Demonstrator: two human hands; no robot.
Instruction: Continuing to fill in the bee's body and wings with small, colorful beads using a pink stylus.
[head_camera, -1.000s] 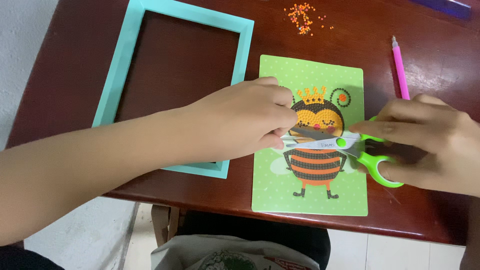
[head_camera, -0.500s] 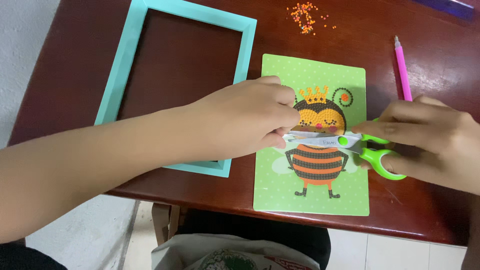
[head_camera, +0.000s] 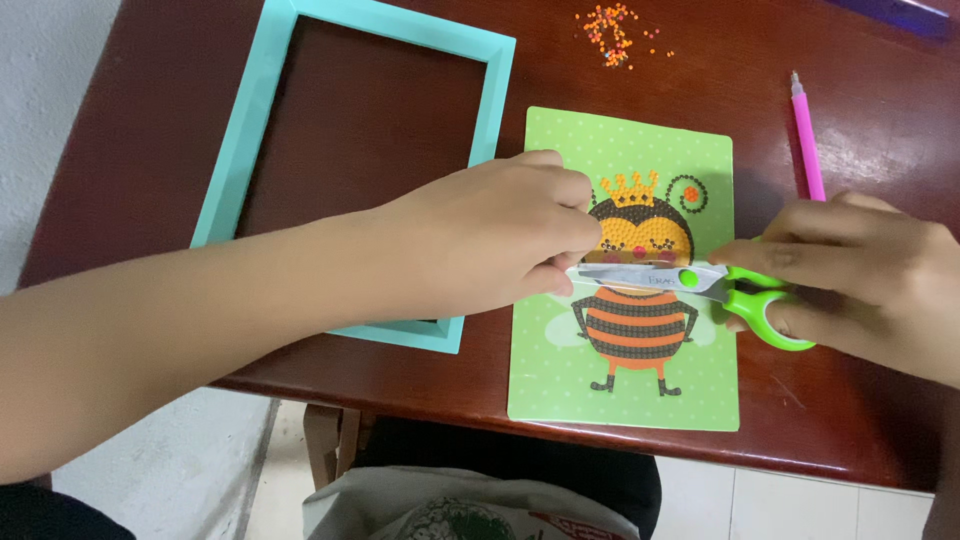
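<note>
A dark red-brown bench (head_camera: 880, 130) fills most of the view, its near edge running above a pale tiled floor (head_camera: 800, 505). On its left part lies a turquoise frame (head_camera: 232, 150), a hollow rectangle with bare bench showing through the middle. Just right of the frame lies a green card (head_camera: 690, 385), a dotted rectangle with a bee picture in orange and black beads, a yellow crown on its head; the card's near edge sits close to the bench edge.

The left hand (head_camera: 480, 240) reaches across the frame's lower right corner onto the card, fingers curled down at the tip of the scissors (head_camera: 690, 282); whether they pinch the blade tip or the card I cannot tell. The right hand (head_camera: 870, 275) grips the scissors' bright green handles, fingers clenched through and around the loops. The scissors lie across the bee's middle, blades closed together and pointing left, a red pivot at the joint.

A pink pen (head_camera: 806, 150) lies on the bench just right of the card, pointing away. A small scatter of orange beads (head_camera: 612, 28) sits at the far edge. Below the bench edge shows a pale bag (head_camera: 440, 510) with printed colours.
</note>
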